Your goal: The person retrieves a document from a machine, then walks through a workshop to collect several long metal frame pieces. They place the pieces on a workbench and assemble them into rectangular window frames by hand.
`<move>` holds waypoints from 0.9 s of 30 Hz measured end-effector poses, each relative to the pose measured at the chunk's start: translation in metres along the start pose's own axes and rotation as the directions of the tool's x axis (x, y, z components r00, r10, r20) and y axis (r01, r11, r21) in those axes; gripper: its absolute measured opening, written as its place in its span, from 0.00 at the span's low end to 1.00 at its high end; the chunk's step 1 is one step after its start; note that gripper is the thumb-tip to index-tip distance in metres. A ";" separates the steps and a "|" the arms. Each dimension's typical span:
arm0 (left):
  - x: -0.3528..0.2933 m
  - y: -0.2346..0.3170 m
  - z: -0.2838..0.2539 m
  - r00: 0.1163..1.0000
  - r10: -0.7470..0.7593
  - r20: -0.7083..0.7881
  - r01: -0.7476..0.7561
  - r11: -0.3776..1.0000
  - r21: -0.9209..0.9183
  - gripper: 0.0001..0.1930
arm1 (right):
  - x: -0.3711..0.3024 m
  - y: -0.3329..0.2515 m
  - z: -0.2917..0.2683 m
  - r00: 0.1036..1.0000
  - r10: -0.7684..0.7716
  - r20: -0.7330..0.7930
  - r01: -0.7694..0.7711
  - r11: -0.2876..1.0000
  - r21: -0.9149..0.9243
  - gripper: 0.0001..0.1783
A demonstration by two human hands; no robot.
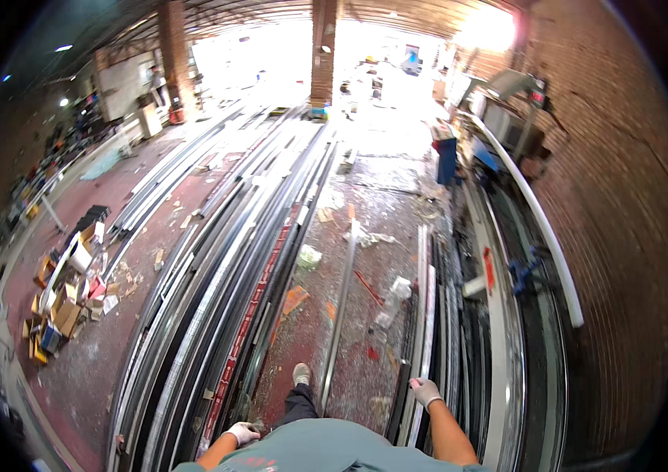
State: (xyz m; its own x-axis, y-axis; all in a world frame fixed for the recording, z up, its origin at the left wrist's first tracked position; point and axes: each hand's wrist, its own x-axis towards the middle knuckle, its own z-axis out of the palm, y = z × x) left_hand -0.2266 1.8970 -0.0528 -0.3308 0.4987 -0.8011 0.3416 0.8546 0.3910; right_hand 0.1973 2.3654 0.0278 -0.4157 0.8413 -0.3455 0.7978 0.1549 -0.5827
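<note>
The pale bar [429,315] runs lengthwise ahead, nearer the right hand [426,392] than the left hand [243,433]. Both have curled fingers; I cannot tell whether they hold anything.

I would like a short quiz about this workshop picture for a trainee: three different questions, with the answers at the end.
1. True or false: the left hand and the right hand are both gloved.
2. Fill in: the heap of cardboard boxes lies near the picture's ____ edge.
3. Which of these is nearest to the right hand?
A) the brick pillar
B) the long bars
C) the shoe

Key: 1. True. 2. Left. 3. B.
</note>
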 end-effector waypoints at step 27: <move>0.496 0.591 -0.502 0.977 0.208 -0.053 -0.185 0.942 0.280 0.23 | 0.699 -0.022 -0.170 0.938 0.103 0.330 0.061 0.890 -0.451 0.18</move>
State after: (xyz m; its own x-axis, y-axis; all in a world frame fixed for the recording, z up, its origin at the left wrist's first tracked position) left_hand -0.6304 2.7220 0.0079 -0.2990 0.6723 -0.6772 0.6291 0.6725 0.3898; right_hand -0.0364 3.0379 -0.0754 -0.4518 0.6348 -0.6268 0.8822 0.4225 -0.2080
